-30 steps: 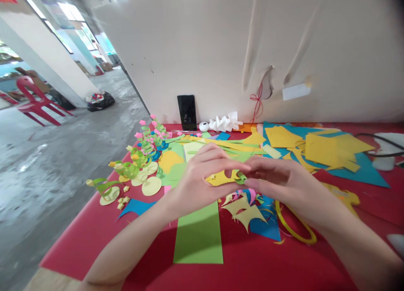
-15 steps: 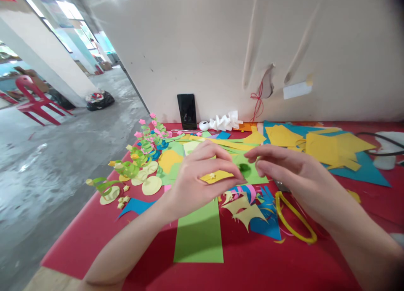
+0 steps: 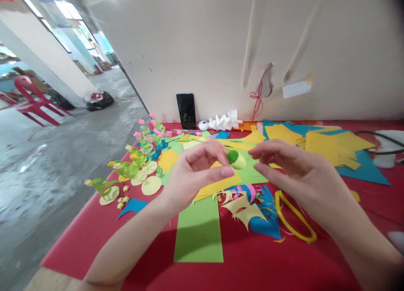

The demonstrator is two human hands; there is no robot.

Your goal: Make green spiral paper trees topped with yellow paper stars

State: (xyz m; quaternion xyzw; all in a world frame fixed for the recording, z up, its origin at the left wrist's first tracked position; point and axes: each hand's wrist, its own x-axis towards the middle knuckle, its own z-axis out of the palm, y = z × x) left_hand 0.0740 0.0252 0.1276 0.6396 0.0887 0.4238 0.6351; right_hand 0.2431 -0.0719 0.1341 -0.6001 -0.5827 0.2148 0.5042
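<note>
My left hand (image 3: 192,173) is raised over the red table (image 3: 259,265) and pinches a small rolled coil of pale yellow paper with a green inside (image 3: 236,158) between thumb and fingers. My right hand (image 3: 296,179) hovers just right of the coil, fingers curled loosely apart and holding nothing. Below the hands lie a yellow paper sheet (image 3: 217,185), a green paper rectangle (image 3: 198,234) and pale yellow cut scraps (image 3: 244,211).
Finished green spiral paper pieces on pale discs (image 3: 139,164) line the table's left edge. Yellow and blue sheets (image 3: 331,150) pile at the right. A yellow paper ring (image 3: 295,225), a black phone (image 3: 187,110) leaning on the wall and white folded paper (image 3: 225,121) are nearby.
The coil passed from between both hands into my left hand alone and rose slightly. My right hand let go and drew back a little to the right, fingers opening.
</note>
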